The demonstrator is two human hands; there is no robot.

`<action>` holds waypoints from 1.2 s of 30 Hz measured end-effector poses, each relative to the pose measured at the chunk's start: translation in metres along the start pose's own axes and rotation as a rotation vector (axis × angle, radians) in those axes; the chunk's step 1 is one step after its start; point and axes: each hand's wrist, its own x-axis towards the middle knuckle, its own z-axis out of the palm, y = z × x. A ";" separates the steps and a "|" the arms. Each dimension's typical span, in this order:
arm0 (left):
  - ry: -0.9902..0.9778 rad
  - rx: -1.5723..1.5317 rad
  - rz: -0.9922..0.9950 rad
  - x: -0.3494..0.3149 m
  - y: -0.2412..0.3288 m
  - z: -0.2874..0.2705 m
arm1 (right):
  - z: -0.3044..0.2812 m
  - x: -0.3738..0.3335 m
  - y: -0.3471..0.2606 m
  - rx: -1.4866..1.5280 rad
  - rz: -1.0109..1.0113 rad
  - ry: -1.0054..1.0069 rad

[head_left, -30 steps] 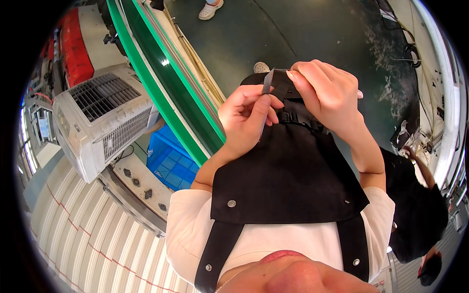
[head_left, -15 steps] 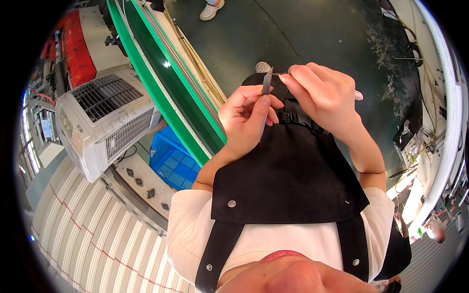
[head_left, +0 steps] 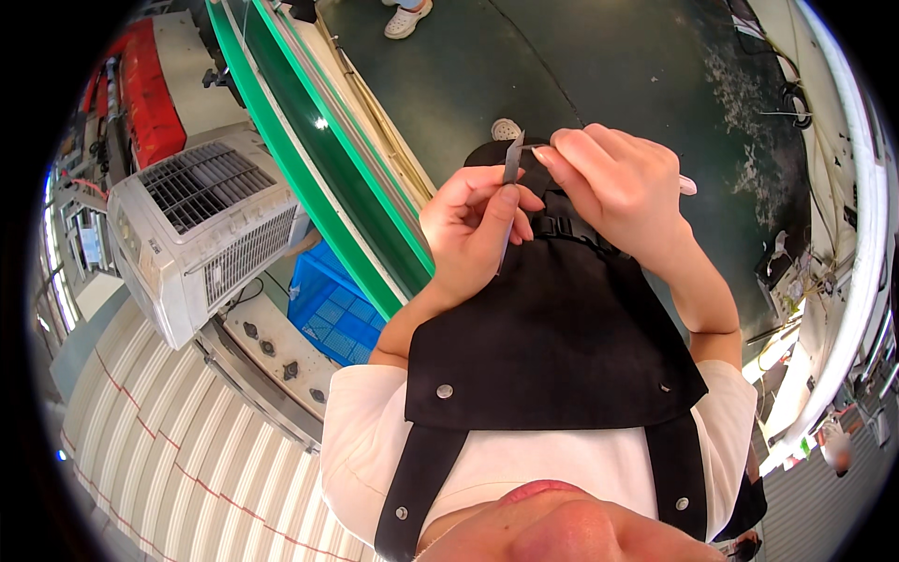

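A narrow, flat grey strip is pinched between thumb and fingers of the person's left hand, tilted a little off upright, its top leaning to the person's right. The upper end is cut on a slant to a point; the lower end shows below the thumb. A thin dark sliver pokes out from the pinched fingertips of the right hand, lying nearly level, its tip by the strip's upper part. From here I can't tell whether they touch.
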 end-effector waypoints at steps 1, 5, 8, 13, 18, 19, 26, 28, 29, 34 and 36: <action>0.003 0.002 -0.001 0.000 0.000 0.000 | 0.000 0.001 0.002 -0.013 0.000 0.001; 0.005 -0.019 0.000 0.001 0.000 0.000 | 0.001 -0.001 0.000 0.009 0.016 -0.016; 0.006 -0.030 -0.008 0.000 0.000 0.000 | 0.000 0.000 0.002 -0.028 0.005 -0.005; 0.007 -0.026 -0.030 0.000 0.001 -0.001 | -0.004 0.000 -0.001 0.000 0.015 -0.074; 0.002 -0.023 -0.037 0.000 0.001 0.000 | -0.005 0.000 0.001 0.017 0.012 -0.066; 0.002 -0.024 -0.043 0.000 0.001 0.000 | -0.005 0.000 -0.001 0.023 0.012 -0.075; -0.001 -0.043 -0.056 0.000 0.002 -0.001 | -0.004 -0.001 -0.004 -0.009 0.013 -0.072; -0.007 -0.049 -0.071 0.000 0.003 -0.002 | -0.003 -0.001 -0.001 -0.030 0.007 -0.054; -0.010 -0.057 -0.067 0.000 0.003 -0.002 | -0.002 -0.002 0.002 -0.038 0.010 -0.041; -0.020 -0.063 -0.061 0.000 0.001 -0.002 | -0.003 -0.001 -0.001 -0.022 0.005 -0.031; -0.026 -0.059 -0.066 0.000 0.003 -0.002 | -0.002 -0.002 0.005 -0.048 0.002 -0.007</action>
